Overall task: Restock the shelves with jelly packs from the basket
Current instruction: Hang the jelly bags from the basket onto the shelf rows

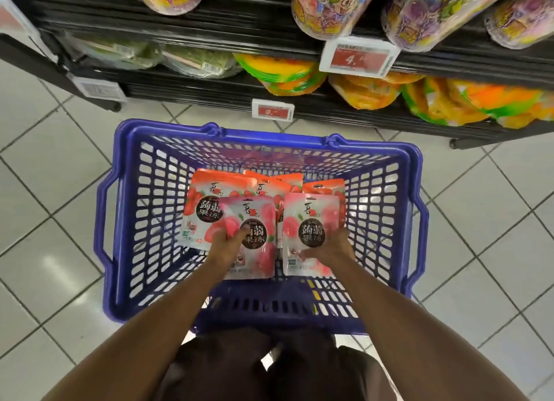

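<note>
A blue plastic basket [120,220] stands on the tiled floor in front of the shelves. Inside lie several jelly packs: red ones [207,196] at the back and two pink ones on top. My left hand [229,243] grips the pink pack on the left [254,217], thumb across its front. My right hand [331,244] grips the pink pack on the right [308,214] by its lower right side. Both packs are slightly raised above the red ones.
Black shelves [209,89] run across the top, holding bagged sweets: orange bags [449,101], green bags [198,60] and purple bags [434,14] above. Price tags [358,57] hang on the shelf edges. My knees [269,367] are just behind the basket.
</note>
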`<state>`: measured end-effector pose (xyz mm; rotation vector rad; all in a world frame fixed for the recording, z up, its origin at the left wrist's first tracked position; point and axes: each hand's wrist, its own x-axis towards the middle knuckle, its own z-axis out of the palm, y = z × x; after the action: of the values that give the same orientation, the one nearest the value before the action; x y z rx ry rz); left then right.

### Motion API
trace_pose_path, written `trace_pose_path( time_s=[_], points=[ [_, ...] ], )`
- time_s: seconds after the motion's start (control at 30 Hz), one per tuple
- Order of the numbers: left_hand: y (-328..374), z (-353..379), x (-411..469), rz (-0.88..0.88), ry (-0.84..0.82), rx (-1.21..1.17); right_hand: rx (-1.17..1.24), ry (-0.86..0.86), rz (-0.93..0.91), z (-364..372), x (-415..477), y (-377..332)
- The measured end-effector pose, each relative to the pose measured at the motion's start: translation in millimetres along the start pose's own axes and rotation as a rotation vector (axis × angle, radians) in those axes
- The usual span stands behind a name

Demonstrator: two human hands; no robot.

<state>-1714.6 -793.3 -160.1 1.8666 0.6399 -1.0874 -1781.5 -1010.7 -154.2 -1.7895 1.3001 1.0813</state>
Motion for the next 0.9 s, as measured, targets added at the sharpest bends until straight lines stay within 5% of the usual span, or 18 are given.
trace_pose_path(
  time_s=[0.13,0.3,0.4,0.63,0.9],
  points=[
    [8.1,-4.7,-13.6,0.012,0.006,-0.033,0.384,-0.012,0.096,-1.2,-10.0,-2.8],
    [36.5,-33.2,-72.4,-0.048,-0.058,-0.157,0.731,-0.257,-0.011,-34.5,-80.7,-11.7],
    [76.6,-61.7,-134.2,-0.037,-0.055,-0.197,0.786,-0.426,-0.065,-79.4,-150.4,-15.4],
    [207.7,-133.1,-334.1,0.157,-0.076,-0.185,0.828,-0.528,-0.329,-196.5,-361.2,-47.6],
    [326.4,-215.5,-535.2,0.473,0.068,-0.344,0.766,-0.41,-0.692,-317.4,-578.5,-104.7]
  ],
)
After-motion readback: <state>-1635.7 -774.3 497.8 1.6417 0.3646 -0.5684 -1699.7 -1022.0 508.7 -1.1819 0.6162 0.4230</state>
